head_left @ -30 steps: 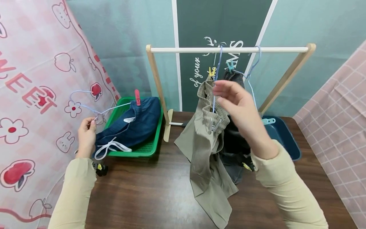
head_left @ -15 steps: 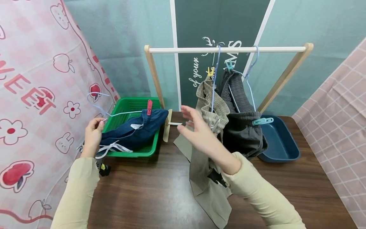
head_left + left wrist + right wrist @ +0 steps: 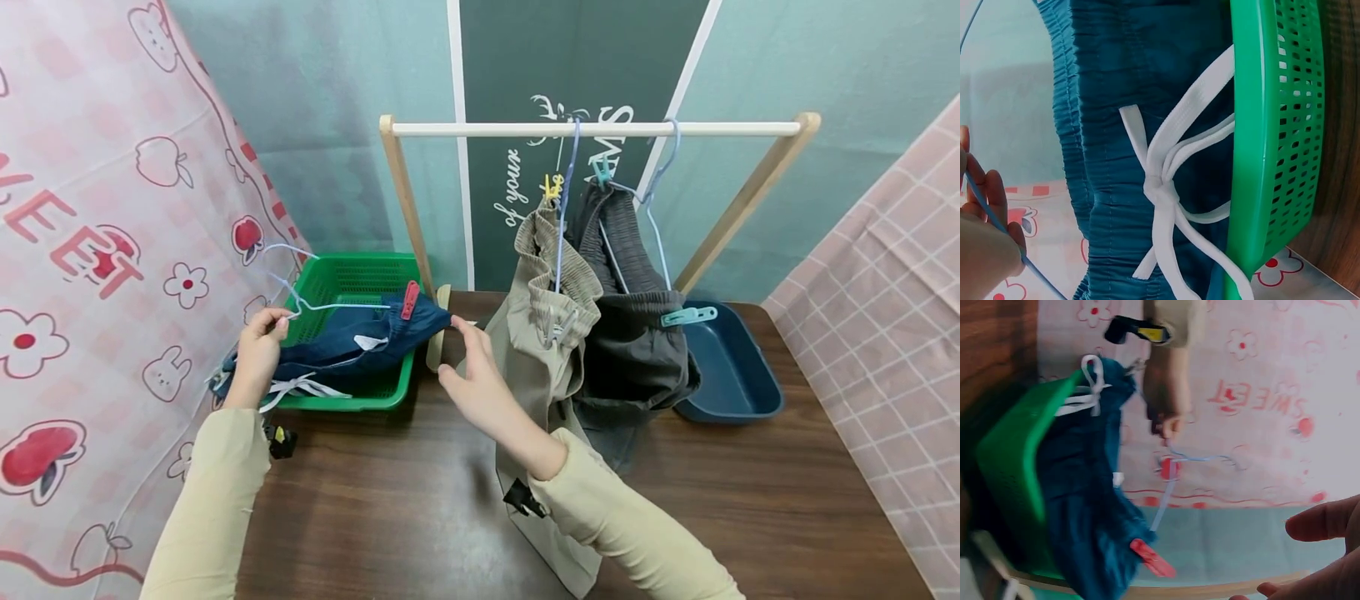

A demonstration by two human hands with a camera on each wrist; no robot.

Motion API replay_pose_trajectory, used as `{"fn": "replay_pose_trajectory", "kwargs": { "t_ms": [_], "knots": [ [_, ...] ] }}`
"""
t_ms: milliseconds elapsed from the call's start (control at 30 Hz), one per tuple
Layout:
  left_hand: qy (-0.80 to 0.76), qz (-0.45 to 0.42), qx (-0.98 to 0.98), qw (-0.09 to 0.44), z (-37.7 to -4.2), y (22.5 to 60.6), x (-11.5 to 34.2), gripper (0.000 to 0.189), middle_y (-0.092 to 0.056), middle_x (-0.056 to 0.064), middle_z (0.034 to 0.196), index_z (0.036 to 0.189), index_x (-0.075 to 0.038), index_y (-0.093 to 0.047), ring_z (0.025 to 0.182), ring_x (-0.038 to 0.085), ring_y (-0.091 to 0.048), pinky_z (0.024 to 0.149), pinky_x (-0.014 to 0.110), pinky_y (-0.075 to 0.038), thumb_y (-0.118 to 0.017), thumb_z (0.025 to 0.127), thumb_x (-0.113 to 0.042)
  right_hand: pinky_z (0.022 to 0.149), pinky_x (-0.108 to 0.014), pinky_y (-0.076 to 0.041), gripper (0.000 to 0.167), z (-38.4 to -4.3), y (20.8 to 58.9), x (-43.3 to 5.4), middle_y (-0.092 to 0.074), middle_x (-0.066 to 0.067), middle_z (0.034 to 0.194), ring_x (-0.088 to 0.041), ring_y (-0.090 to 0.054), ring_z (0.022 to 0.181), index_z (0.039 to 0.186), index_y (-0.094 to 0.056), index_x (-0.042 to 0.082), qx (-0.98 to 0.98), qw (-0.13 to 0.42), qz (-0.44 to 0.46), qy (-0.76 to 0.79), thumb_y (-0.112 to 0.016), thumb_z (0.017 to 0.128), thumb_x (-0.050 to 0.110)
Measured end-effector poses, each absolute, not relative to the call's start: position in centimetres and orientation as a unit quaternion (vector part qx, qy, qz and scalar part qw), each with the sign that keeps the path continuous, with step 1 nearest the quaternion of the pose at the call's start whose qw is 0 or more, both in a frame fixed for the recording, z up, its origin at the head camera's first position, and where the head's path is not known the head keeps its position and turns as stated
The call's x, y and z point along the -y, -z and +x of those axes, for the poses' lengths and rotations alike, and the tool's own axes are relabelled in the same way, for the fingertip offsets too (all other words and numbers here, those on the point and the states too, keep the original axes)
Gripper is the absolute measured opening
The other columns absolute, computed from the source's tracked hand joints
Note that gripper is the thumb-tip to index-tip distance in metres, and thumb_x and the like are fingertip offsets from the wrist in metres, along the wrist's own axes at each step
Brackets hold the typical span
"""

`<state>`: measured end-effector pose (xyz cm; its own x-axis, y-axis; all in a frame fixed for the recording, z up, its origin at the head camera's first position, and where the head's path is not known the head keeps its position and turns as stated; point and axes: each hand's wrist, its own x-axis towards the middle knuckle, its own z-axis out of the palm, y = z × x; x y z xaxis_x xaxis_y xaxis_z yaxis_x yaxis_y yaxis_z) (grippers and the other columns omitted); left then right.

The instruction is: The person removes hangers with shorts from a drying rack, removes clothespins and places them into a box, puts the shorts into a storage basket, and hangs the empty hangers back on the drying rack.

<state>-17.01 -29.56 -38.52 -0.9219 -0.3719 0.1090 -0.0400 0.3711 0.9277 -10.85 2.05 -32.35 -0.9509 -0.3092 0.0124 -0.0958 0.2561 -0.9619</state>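
Observation:
A light-blue hanger (image 3: 345, 306) carries dark blue drawstring pants (image 3: 408, 329), fastened at the far end by a red clothespin (image 3: 410, 300). My left hand (image 3: 258, 354) grips the hanger wire close to its neck. The pants lie over the green basket (image 3: 341, 405), and their white drawstring (image 3: 1161, 194) is tied in a bow. With fingers spread, my right hand (image 3: 487, 392) is just right of the pants' far end; the right wrist view shows space between them. Khaki pants (image 3: 517, 350) and dark grey pants (image 3: 633, 367) hang to its right.
A rack with a white bar (image 3: 480, 130) and wooden legs stands behind the hands. A dark blue tray (image 3: 761, 408) is at the right. Patterned pink cloth (image 3: 187, 208) borders the left side. Teal clothespins (image 3: 688, 317) hold the grey pants.
My right hand has come away from the khaki pants, moving left and down to the blue pants' end. My left hand has shifted right, carrying the hanger and blue pants along.

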Motion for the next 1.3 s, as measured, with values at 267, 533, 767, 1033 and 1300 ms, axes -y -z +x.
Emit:
{"fn": "replay_pose_trajectory", "kwargs": {
  "t_ms": [267, 533, 767, 1033, 1300],
  "knots": [
    [0.478, 0.061, 0.864, 0.143, -17.3, 38.9, 29.3, 0.023, -0.042, -0.023, 0.088, 0.108, 0.009, -0.058, 0.086, -0.004, -0.037, 0.080, 0.019, -0.031, -0.046, 0.100, -0.009, 0.110, -0.052, -0.031, 0.059, -12.0, 37.0, -0.6, -0.032, -0.022, 0.148, -0.034, -0.035, 0.136, 0.145, -0.032, 0.000, -0.784, 0.054, -0.076, 0.614, -0.046, 0.087, 0.002],
    [0.441, -0.001, 0.888, 0.133, -17.3, 38.8, 29.5, 0.023, -0.044, -0.013, 0.087, 0.106, 0.006, -0.060, 0.080, -0.002, -0.037, 0.077, 0.025, -0.029, -0.046, 0.100, -0.010, 0.109, -0.051, -0.035, 0.046, -14.3, 40.9, 0.4, -0.044, -0.028, 0.136, -0.040, -0.042, 0.130, 0.136, -0.041, -0.010, -0.750, -0.013, -0.030, 0.660, -0.049, 0.091, -0.001],
    [0.414, -0.021, 0.902, 0.118, -17.2, 38.9, 29.8, 0.023, -0.044, -0.011, 0.088, 0.108, 0.005, -0.061, 0.077, -0.003, -0.038, 0.076, 0.024, -0.031, -0.046, 0.100, -0.011, 0.107, -0.052, -0.037, 0.043, -16.1, 41.5, 1.0, -0.046, -0.029, 0.135, -0.041, -0.044, 0.129, 0.135, -0.043, -0.011, -0.747, -0.033, -0.042, 0.663, -0.050, 0.093, -0.001],
    [0.417, -0.037, 0.900, 0.122, -16.9, 39.2, 29.9, 0.022, -0.044, -0.006, 0.088, 0.107, 0.004, -0.062, 0.075, -0.002, -0.038, 0.073, 0.023, -0.031, -0.047, 0.099, -0.010, 0.109, -0.046, -0.037, 0.049, -17.7, 40.9, 1.6, -0.044, -0.021, 0.143, -0.033, -0.042, 0.135, 0.142, -0.039, -0.001, -0.770, 0.002, -0.059, 0.635, -0.050, 0.095, 0.002],
    [0.405, -0.037, 0.906, 0.113, -16.6, 39.4, 30.4, 0.023, -0.044, -0.003, 0.090, 0.109, 0.004, -0.061, 0.075, 0.000, -0.036, 0.072, 0.023, -0.030, -0.045, 0.100, -0.010, 0.109, -0.044, -0.038, 0.052, -19.3, 41.2, 1.7, -0.040, -0.018, 0.149, -0.032, -0.041, 0.136, 0.146, -0.033, 0.001, -0.790, 0.044, -0.096, 0.603, -0.049, 0.097, 0.003]
  ]
}}
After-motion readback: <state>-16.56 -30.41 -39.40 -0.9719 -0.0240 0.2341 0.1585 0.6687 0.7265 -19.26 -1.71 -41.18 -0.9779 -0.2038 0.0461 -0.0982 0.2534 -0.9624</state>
